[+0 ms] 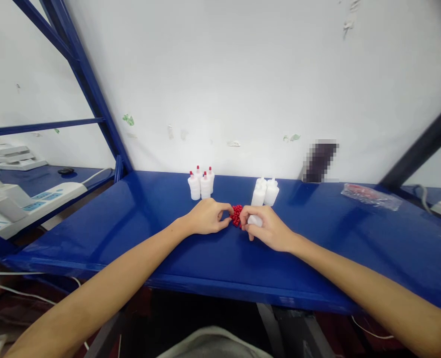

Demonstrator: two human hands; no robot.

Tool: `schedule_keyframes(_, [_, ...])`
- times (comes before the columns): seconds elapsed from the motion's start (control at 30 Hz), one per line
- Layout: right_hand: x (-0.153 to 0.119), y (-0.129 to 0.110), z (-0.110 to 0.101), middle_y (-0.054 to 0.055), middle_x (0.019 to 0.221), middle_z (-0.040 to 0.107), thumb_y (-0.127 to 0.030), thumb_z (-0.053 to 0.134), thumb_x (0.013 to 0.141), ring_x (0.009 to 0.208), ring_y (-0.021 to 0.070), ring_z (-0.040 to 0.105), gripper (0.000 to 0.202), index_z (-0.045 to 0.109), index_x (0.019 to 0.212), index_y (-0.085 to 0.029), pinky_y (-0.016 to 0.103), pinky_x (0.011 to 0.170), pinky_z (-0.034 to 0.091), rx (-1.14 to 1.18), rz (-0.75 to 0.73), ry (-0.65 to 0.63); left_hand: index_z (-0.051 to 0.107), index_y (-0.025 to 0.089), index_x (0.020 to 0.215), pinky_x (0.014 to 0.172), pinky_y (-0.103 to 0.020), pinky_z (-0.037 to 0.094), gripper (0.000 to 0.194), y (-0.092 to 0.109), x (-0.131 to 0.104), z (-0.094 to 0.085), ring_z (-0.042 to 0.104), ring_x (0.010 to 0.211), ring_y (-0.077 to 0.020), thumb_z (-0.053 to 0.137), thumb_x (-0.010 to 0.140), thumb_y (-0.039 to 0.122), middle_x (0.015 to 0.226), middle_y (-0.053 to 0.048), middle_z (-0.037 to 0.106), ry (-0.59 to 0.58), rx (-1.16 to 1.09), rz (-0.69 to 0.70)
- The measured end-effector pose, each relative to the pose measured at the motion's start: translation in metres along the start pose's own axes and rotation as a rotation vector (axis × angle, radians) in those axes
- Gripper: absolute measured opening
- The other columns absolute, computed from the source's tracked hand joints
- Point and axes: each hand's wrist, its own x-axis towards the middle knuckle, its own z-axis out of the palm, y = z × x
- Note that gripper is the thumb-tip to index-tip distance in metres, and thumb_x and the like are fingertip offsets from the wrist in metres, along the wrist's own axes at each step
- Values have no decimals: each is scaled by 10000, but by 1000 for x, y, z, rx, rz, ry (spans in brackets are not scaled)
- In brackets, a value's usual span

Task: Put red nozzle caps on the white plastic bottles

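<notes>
A small pile of red caps [237, 215] lies on the blue table between my two hands. My left hand [210, 217] is at the pile's left edge, thumb and index finger curved with a gap between them; no cap shows in its grasp. My right hand [267, 227] is closed around a white plastic bottle [255, 220], mostly covered by the fingers, at the pile's right side. Behind my left hand stand several white bottles with red caps [204, 185]. Several white bottles without red caps [271, 192] stand upright behind my right hand.
A clear plastic bag [372, 195] with something reddish inside lies at the right. A blurred dark object [319, 161] leans against the wall at the back. Blue metal posts [89, 84] rise at the left, beyond which a white power strip [37, 205] rests.
</notes>
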Motion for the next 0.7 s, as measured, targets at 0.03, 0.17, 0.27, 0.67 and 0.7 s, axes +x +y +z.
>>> schedule_keyframes(0.03, [0, -1, 0, -6, 717, 588, -111, 510, 700, 597, 146, 575, 96, 553, 737, -188, 281, 620, 436, -19, -42, 2, 715, 215, 1000, 562, -209, 365, 183, 0, 0, 0, 553, 517, -100, 617, 850, 252, 574, 54, 603, -7, 1, 0])
schedule_keyframes(0.17, [-1, -2, 0, 25, 810, 547, -174, 532, 766, 741, 173, 507, 40, 531, 728, -188, 310, 710, 399, -91, -201, -50, 709, 215, 1024, 575, -207, 371, 199, 1, 1, -2, 556, 521, -99, 618, 850, 244, 569, 60, 599, -19, -13, 7])
schedule_keyframes(0.27, [-4, -2, 0, 11, 820, 512, -224, 498, 846, 734, 168, 452, 31, 493, 829, -199, 309, 705, 368, -99, -229, -128, 709, 211, 1038, 566, -205, 364, 213, 1, 0, -3, 559, 526, -100, 619, 848, 241, 577, 56, 604, -22, -30, 23])
schedule_keyframes(0.67, [-9, 4, 0, -1, 745, 612, -153, 577, 763, 661, 149, 532, 91, 568, 848, -185, 275, 650, 426, 72, -91, -156, 691, 183, 981, 569, -206, 375, 165, -2, 0, -2, 552, 515, -98, 634, 833, 228, 561, 58, 593, -39, -62, 15])
schedule_keyframes(0.7, [-9, 4, -1, -1, 738, 618, -156, 577, 769, 657, 147, 536, 80, 578, 844, -182, 271, 644, 426, 93, -69, -190, 688, 183, 967, 567, -206, 372, 152, -2, 0, -1, 548, 511, -97, 633, 833, 228, 557, 59, 589, -40, -59, 12])
